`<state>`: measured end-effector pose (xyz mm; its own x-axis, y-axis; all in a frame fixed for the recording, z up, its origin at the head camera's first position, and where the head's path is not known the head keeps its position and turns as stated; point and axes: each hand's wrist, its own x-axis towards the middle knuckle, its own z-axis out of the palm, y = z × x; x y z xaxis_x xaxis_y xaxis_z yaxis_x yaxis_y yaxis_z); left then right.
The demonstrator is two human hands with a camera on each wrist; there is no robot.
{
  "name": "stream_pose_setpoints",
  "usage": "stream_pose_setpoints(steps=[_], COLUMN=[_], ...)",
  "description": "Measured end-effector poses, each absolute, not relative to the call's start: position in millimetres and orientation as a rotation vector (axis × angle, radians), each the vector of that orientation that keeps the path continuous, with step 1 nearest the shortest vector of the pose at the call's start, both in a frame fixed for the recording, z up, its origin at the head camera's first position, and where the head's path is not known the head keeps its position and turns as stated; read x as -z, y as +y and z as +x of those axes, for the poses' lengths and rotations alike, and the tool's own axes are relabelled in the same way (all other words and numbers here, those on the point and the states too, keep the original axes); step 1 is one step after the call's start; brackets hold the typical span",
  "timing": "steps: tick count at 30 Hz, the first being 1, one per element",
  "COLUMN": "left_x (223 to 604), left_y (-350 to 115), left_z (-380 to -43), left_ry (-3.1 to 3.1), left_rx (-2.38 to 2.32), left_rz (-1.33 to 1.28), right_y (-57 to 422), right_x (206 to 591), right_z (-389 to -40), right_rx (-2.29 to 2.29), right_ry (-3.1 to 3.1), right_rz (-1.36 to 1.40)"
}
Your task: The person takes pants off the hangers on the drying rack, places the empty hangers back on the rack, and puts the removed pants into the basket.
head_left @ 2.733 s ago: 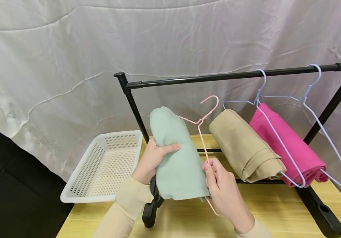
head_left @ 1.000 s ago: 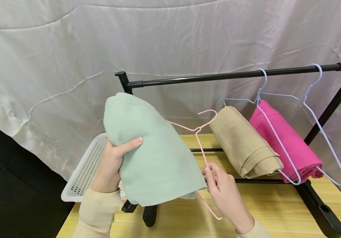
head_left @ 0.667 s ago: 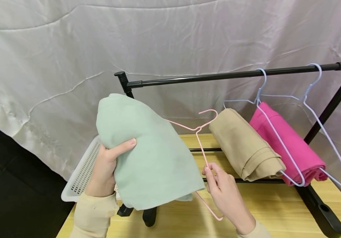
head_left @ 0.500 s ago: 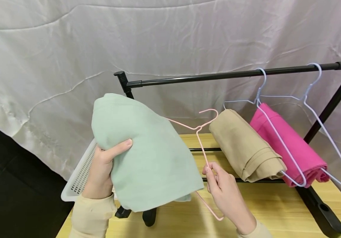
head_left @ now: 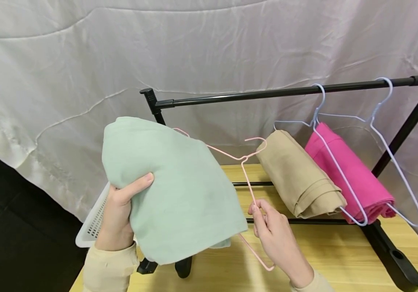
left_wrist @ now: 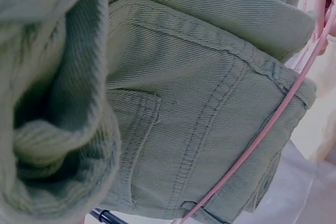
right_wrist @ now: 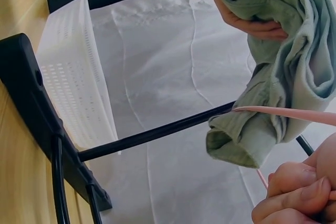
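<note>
Pale green trousers (head_left: 183,190), folded over, are gripped at their left side by my left hand (head_left: 121,211), its thumb lying on top. The left wrist view shows a seam and pocket on their underside. A pink wire hanger (head_left: 245,157) passes through the fold of the trousers, its hook free and pointing up and right. My right hand (head_left: 276,231) pinches the hanger's right arm between thumb and curled fingers. In the right wrist view the fabric drapes over the hanger's bar (right_wrist: 294,113), and the left hand's fingers (right_wrist: 257,27) lie under the fold.
A black clothes rack (head_left: 238,96) stands on the wooden table (head_left: 325,259). On its right hang rolled tan trousers (head_left: 300,174) and a pink garment (head_left: 354,174) on lilac hangers. A white basket (head_left: 92,223) sits at left, partly behind the trousers. Grey cloth (head_left: 84,61) hangs behind.
My left hand has drawn the trousers leftward and spread them wider, so they cover more of the basket. The hanger tilted slightly lower; my right hand stayed almost in place.
</note>
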<state>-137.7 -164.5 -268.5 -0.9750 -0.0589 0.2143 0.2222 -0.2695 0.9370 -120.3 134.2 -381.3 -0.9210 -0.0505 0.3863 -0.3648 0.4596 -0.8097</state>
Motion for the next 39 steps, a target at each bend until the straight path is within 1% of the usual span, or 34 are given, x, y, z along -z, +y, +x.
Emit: stream_pose_setpoints(steps=[10,18,29,39], left_x=[264,261,267,274], left_y=[-169,-182,-216,-244], left_z=[-125,-117,-121,-136], left_ry=[-1.678,-1.608,-1.557,-1.577], left_rx=[2.386,2.419,2.414,2.368], left_rz=[-0.190,-0.323,-0.182,-0.077], right_y=[136,135,133,133], right_x=[385,387,389,391], right_z=[-121,-121,-123,-123], right_rx=[-1.476,-1.441,-1.448,-1.475], right_ry=[-2.395,-2.389,-2.395,-2.430], right_rz=[0.366,0.350,0.366,0.356])
